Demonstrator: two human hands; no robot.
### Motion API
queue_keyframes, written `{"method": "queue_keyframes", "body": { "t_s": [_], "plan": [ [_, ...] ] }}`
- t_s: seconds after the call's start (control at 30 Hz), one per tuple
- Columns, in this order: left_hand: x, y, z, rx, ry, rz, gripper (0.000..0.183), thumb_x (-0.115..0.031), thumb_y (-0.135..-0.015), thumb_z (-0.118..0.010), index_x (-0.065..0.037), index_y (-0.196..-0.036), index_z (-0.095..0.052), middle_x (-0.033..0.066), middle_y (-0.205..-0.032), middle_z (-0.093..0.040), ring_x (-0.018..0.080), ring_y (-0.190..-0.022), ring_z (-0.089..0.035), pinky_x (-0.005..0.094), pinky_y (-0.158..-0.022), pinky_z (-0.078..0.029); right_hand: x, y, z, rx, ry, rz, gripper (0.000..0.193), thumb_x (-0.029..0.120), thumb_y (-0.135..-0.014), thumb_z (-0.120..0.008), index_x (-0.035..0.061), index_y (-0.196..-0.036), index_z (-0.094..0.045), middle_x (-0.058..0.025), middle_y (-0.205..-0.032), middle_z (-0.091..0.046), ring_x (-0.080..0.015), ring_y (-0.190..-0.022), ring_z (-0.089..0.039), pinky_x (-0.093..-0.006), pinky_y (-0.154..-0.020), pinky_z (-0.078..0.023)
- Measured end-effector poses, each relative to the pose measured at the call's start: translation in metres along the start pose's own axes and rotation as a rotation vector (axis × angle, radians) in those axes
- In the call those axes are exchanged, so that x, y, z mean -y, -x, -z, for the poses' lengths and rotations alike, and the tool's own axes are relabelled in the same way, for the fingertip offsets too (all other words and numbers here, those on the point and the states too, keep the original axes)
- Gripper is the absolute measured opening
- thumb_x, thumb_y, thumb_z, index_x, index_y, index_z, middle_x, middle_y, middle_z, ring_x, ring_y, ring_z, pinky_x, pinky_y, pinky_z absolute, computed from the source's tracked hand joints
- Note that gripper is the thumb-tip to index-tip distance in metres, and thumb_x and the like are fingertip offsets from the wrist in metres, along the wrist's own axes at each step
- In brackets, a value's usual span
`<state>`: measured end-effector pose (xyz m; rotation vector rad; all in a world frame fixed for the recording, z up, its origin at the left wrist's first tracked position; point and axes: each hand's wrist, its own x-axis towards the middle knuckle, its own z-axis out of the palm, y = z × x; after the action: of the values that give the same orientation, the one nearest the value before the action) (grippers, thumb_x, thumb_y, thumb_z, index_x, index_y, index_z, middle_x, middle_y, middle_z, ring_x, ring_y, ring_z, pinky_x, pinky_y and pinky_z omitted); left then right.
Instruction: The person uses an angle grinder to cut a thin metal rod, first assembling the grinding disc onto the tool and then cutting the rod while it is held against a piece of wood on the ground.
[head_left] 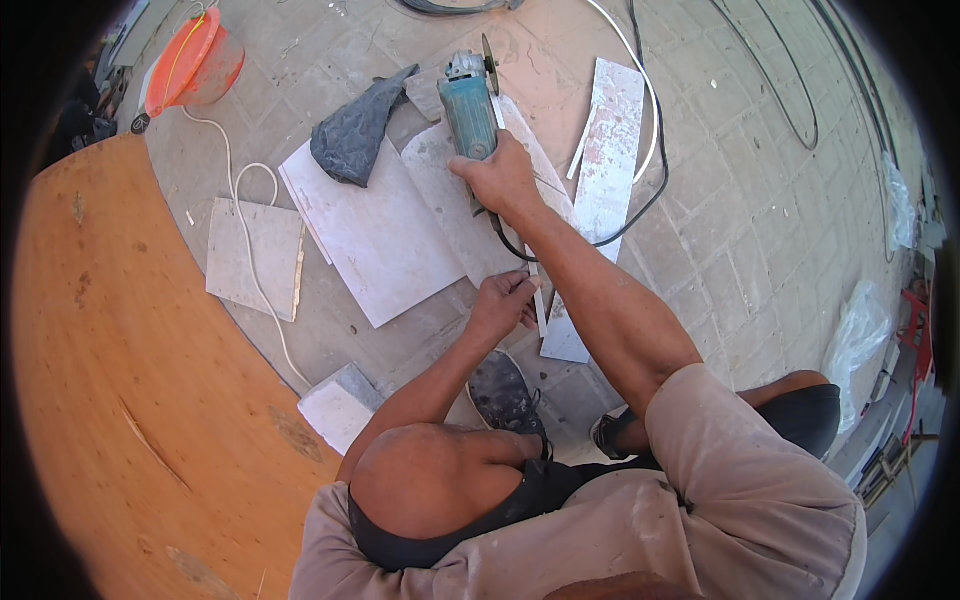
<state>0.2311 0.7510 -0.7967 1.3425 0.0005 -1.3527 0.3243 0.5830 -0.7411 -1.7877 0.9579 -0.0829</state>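
My right hand (505, 178) is wrapped round the body of a teal angle grinder (468, 112). The grinder's thin cutting disc (490, 66) stands on edge at the far end, over the upper edge of a pale tile piece (432, 180). Closer to me, my left hand (502, 305) pinches a narrow white tile strip (541, 312) between thumb and fingers. The strip points away from me, towards the grinder. A black cord (508, 243) loops from the grinder's back end and passes under my right forearm.
A large white tile (385, 255) carries a crumpled dark plastic sheet (358, 138). To the right lies a long stained tile piece (612, 135). An orange wooden board (130, 350) fills the left. An orange basin (215, 75), white cable (235, 165) and clear plastic bag (862, 330) lie around.
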Motion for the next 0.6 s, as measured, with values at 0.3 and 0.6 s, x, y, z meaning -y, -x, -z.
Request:
{"method": "queue_keyframes", "body": {
  "t_s": [0.3, 0.6],
  "plan": [
    [-0.0038, 0.0012, 0.0028, 0.011, -0.035, 0.031, 0.030, -0.022, -0.103, -0.064, 0.008, -0.106, -0.069, 0.0098, -0.073, -0.068, 0.0154, -0.056, -0.068, 0.0279, -0.051, -0.058, 0.0026, 0.0051, 0.0002, 0.004, 0.001, -0.016, 0.082, 0.034, -0.068, -0.079, -0.0203, -0.125, -0.054, -0.0383, -0.111, -0.067, -0.0462, -0.106, -0.069, -0.0448, -0.094, -0.054],
    [0.0006, -0.0009, 0.0046, 0.022, -0.037, 0.013, 0.030, -0.022, -0.103, -0.064, 0.007, -0.110, -0.069, 0.0074, -0.074, -0.068, 0.0142, -0.055, -0.067, 0.0270, -0.051, -0.058, 0.0001, 0.0077, 0.0001, 0.011, -0.016, -0.016, 0.083, 0.034, -0.067, -0.080, -0.0209, -0.125, -0.055, -0.0379, -0.109, -0.068, -0.0457, -0.105, -0.070, -0.0448, -0.093, -0.054]
  ]
}}
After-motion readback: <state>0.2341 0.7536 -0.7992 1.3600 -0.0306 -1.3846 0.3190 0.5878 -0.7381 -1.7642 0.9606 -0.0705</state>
